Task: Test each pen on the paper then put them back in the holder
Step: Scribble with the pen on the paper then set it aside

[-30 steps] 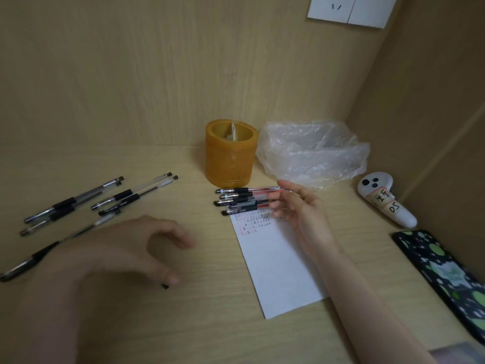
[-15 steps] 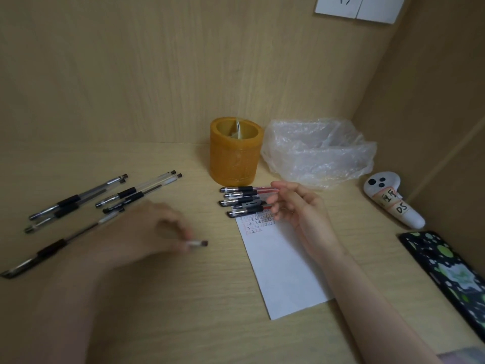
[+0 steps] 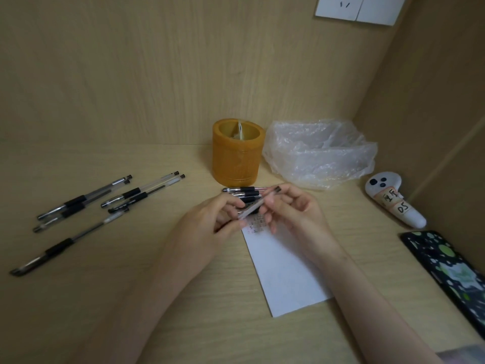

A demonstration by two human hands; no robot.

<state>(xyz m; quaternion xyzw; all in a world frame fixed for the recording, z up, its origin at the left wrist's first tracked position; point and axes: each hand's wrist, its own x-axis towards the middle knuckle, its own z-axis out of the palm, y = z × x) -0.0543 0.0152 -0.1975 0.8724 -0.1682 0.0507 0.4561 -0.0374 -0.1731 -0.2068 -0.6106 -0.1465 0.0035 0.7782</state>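
Head view: loose pens (image 3: 86,203) lie left, a plastic bag (image 3: 319,153) sits beside the orange holder (image 3: 237,153). Both the left hand (image 3: 210,227) and right hand (image 3: 294,211) pinch one pen (image 3: 258,204) above the paper (image 3: 283,269), hiding part of a pen row (image 3: 242,191).

Bare forearms — perhaps grey sleeve (image 3: 462,356)
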